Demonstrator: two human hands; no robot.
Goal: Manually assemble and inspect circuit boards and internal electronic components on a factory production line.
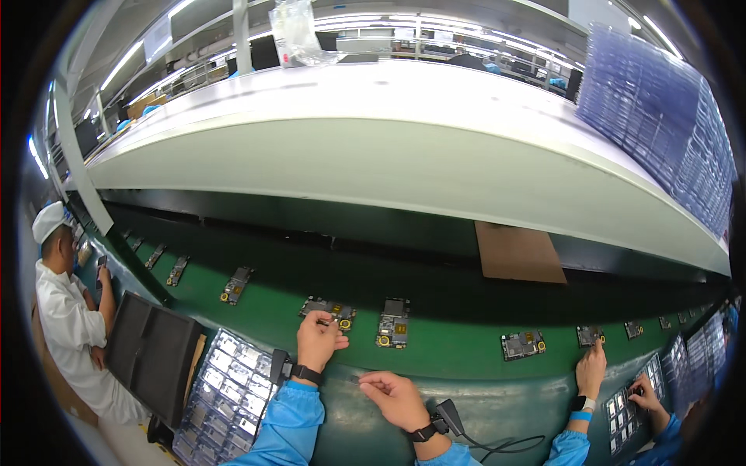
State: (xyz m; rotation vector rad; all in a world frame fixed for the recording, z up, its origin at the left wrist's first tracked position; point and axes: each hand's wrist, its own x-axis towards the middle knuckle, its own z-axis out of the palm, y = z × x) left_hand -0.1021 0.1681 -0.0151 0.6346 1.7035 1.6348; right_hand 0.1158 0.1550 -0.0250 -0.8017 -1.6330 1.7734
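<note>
My left hand (317, 343) reaches over the near edge of a circuit board (315, 305) with a round yellow part. Its fingers are bent together, with a tiny dark thing near the tips that is too small to name. Lower and to the right, my right hand (398, 398) hovers over the green bench edge, thumb and fingers pinched. A small greyish bit shows at its tips; I cannot make out what it is. Just right of my left hand, another circuit board (393, 322) lies lengthwise on the green belt (451, 334). Both wrists wear black straps.
Left of my left forearm lies a clear tray (225, 396) of small silvery parts, beside a black box (151, 342). A co-worker's hand (590, 371) touches a board (589, 335) at right. A white shelf (373, 147) overhangs, with stacked clear trays (653, 116). A person (74, 311) is far left.
</note>
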